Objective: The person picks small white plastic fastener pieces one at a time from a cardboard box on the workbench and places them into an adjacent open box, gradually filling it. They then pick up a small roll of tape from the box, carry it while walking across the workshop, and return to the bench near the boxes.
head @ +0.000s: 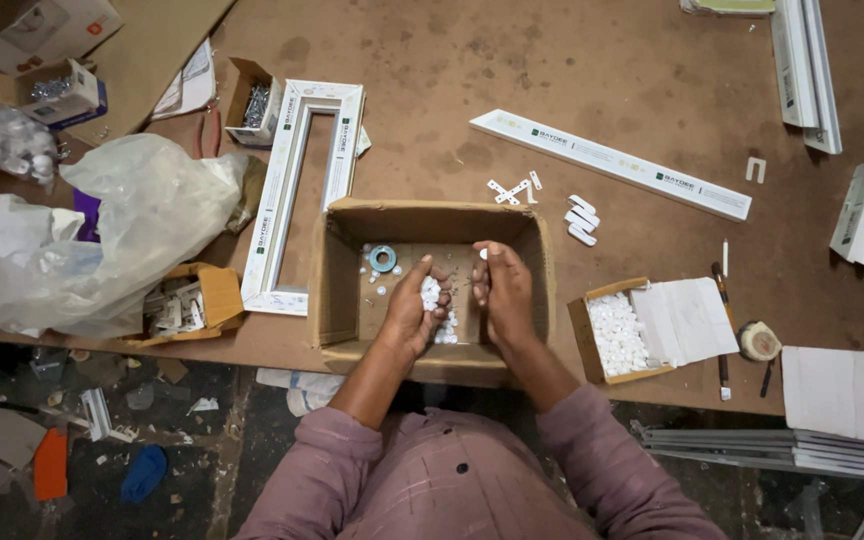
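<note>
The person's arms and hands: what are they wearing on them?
Both hands, left and right, are bare, with no gloves, rings or watch visible. The forearms are uncovered; dusty pink sleeves with a faint check pattern are pushed up towards the elbows.

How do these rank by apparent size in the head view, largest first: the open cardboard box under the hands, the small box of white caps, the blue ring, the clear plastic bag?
1. Clear plastic bag
2. Open cardboard box, close behind the bag
3. Small box of white caps
4. Blue ring

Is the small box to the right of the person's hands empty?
No, the small cardboard box right of the right hand is packed with small white round pieces.
</note>
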A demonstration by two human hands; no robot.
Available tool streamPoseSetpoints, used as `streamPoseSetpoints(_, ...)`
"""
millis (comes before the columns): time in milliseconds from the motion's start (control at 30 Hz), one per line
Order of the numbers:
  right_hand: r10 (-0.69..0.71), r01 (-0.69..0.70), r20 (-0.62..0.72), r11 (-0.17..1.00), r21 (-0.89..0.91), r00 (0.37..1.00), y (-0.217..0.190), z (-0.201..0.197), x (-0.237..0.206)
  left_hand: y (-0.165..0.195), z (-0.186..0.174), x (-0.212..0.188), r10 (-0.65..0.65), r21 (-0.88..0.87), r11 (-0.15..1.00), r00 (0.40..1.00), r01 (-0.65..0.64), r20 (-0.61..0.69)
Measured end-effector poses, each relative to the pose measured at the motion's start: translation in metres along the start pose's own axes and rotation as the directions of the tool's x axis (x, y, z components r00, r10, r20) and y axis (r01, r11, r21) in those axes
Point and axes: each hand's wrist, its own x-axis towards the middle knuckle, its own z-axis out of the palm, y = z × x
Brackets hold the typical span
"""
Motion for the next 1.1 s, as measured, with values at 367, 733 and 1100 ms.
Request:
streamPoseSetpoints(367,-0.372,0.534,0.390,0.474,-0.700,0.842,-0.039,0.050,-0.040,0.007,0.009,-0.010,-0.086,-0.039,0.996,0.996,0.086,0.002)
streamPoseSetpoints(733,-0.330,0.312,-0.042,0.921,-0.235,0.943,-0.002,0.018,-0.003,0.008,0.008,-0.008,0.093,-0.044,0.995,0.995,-0.094,-0.020)
streamPoseSetpoints(1100,-0.282,0.235,-0.097,0.912,-0.336,0.955,-0.041,0.015,-0.014,-0.001,-0.004,0.007,0.077,-0.078,0.994,0.996,-0.079,-0.034)
